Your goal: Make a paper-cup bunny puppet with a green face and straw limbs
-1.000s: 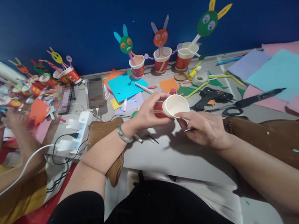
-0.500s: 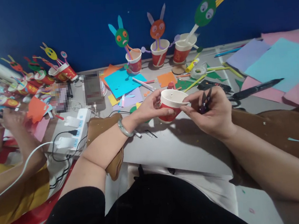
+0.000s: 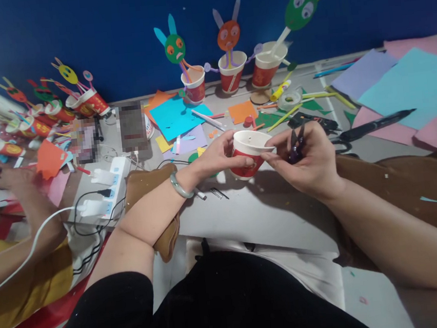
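A red and white paper cup (image 3: 246, 162) is held upright just above the table, its open rim tilted slightly toward me. My left hand (image 3: 223, 156) is closed round its left side, the thumb across the red front. With thumb and index finger, my right hand (image 3: 307, 160) pinches the right edge of the cup's rim. Tucked in that same hand are small dark scissors (image 3: 296, 148), their two pointed blades sticking up and apart. A few small holes or specks show on the cup's inner wall.
Behind stand three paper cups (image 3: 232, 80) with paper-faced figures. Around lie blue paper (image 3: 179, 121), a tape roll (image 3: 288, 100), large black scissors (image 3: 373, 127) and coloured sheets (image 3: 412, 88). At left are a power strip (image 3: 118, 184) with cables and another person's arm (image 3: 33, 212).
The view has shifted slightly. Both hands keep their hold on the cup, and the right hand's small scissors have turned a little.
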### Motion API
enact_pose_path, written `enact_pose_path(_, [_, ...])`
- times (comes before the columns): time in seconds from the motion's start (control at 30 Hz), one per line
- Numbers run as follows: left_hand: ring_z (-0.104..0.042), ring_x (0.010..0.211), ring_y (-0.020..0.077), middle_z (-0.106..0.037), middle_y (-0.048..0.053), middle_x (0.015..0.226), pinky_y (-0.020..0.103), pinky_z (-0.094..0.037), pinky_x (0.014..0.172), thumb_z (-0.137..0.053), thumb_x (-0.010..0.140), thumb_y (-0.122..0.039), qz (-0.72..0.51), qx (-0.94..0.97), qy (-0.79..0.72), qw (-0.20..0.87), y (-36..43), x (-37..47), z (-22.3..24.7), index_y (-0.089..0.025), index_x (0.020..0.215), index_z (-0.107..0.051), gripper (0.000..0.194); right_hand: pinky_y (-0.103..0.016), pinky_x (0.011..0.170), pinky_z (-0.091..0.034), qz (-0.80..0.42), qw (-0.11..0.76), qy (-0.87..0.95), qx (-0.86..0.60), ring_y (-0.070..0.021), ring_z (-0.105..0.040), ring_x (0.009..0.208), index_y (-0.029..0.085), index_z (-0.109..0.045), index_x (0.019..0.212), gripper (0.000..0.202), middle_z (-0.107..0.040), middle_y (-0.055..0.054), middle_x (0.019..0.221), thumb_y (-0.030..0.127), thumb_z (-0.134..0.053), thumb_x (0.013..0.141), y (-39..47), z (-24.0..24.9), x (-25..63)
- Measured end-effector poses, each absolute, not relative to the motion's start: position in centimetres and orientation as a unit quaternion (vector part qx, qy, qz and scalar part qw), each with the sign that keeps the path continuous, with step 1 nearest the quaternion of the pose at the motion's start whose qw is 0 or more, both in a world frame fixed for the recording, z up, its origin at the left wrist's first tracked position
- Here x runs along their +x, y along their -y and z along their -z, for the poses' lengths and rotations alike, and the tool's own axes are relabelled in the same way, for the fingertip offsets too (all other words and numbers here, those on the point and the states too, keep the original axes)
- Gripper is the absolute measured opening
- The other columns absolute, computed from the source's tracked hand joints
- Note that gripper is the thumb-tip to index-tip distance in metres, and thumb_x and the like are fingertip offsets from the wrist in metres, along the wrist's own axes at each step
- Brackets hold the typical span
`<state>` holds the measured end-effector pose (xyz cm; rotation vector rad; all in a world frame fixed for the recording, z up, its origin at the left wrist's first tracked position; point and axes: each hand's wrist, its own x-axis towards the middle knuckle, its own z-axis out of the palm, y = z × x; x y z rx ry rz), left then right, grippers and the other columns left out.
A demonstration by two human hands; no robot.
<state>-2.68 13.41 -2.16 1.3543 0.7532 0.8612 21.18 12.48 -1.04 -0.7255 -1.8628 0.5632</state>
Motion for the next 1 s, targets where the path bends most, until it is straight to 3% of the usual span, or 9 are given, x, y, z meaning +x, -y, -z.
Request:
enact_pose_path(0.23, [-0.072, 0.134, 0.0362, -0.077, 0.018, 0.140, 0.050, -0.060, 0.107, -0.102, 0.068, -0.062, -0.348, 0.596, -0.310, 0.654, -13.3, -3.0, 2.0, -0.020, 0.129, -0.067, 0.082, -0.034, 0.049, -0.046, -0.220, 0.505, 0.773, -0.314, -0.0143, -0.052, 0.054, 0.030, -0.055, 0.105, 0.038, -0.071, 0.000, 0.085, 0.043, -0.089, 0.095, -12.0, 0.5, 21.0])
enact_pose_path(0.43, [-0.073, 0.132, 0.0350, -0.076, 0.018, 0.138, 0.053, -0.057, 0.112, -0.100, 0.070, -0.065, -0.366, 0.622, -0.325, 0.611, -13.4, -2.8, 2.5, -0.019, 0.133, -0.062, 0.087, -0.028, 0.044, -0.042, -0.220, 0.526, 0.773, -0.278, -0.0092, -0.049, 0.047, 0.028, -0.055, 0.103, 0.038, -0.070, 0.004, 0.082, 0.036, -0.091, 0.092, -12.1, 0.5, 20.7])
enact_pose_path(0.57, [-0.072, 0.130, 0.0347, -0.075, 0.016, 0.136, 0.055, -0.057, 0.113, -0.099, 0.068, -0.071, -0.373, 0.650, -0.354, 0.559, -13.4, -2.9, 2.8, -0.020, 0.134, -0.060, 0.093, -0.028, 0.044, -0.041, -0.207, 0.523, 0.778, -0.280, -0.0093, -0.049, 0.047, 0.027, -0.055, 0.102, 0.040, -0.072, 0.003, 0.082, 0.042, -0.091, 0.091, -12.1, 1.3, 20.7])
enact_pose_path(0.7, [-0.070, 0.134, 0.0358, -0.072, 0.017, 0.142, 0.054, -0.056, 0.115, -0.097, 0.069, -0.070, -0.397, 0.665, -0.367, 0.515, -13.3, -3.0, 3.0, -0.022, 0.142, -0.055, 0.098, -0.032, 0.043, -0.041, -0.217, 0.532, 0.766, -0.289, -0.0114, -0.048, 0.047, 0.029, -0.053, 0.105, 0.043, -0.077, -0.001, 0.090, 0.048, -0.089, 0.092, -12.1, 2.0, 20.6])
enact_pose_path(0.87, [-0.067, 0.139, 0.0361, -0.067, 0.017, 0.149, 0.053, -0.055, 0.115, -0.093, 0.074, -0.070, -0.413, 0.692, -0.358, 0.472, -13.4, -3.1, 3.4, -0.024, 0.143, -0.050, 0.093, -0.030, 0.039, -0.037, -0.223, 0.560, 0.764, -0.231, -0.0062, -0.044, 0.044, 0.029, -0.042, 0.106, 0.049, -0.078, -0.006, 0.114, 0.032, -0.089, 0.091, -12.5, 1.7, 20.4])
enact_pose_path(1.0, [-0.066, 0.138, 0.0364, -0.068, 0.015, 0.142, 0.054, -0.052, 0.116, -0.092, 0.075, -0.070, -0.431, 0.701, -0.378, 0.425, -13.5, -3.2, 3.4, -0.024, 0.139, -0.050, 0.089, -0.028, 0.036, -0.031, -0.202, 0.576, 0.758, -0.231, -0.0034, -0.045, 0.041, 0.030, -0.045, 0.113, 0.053, -0.074, -0.012, 0.133, 0.023, -0.091, 0.089, -12.7, 1.3, 20.8])
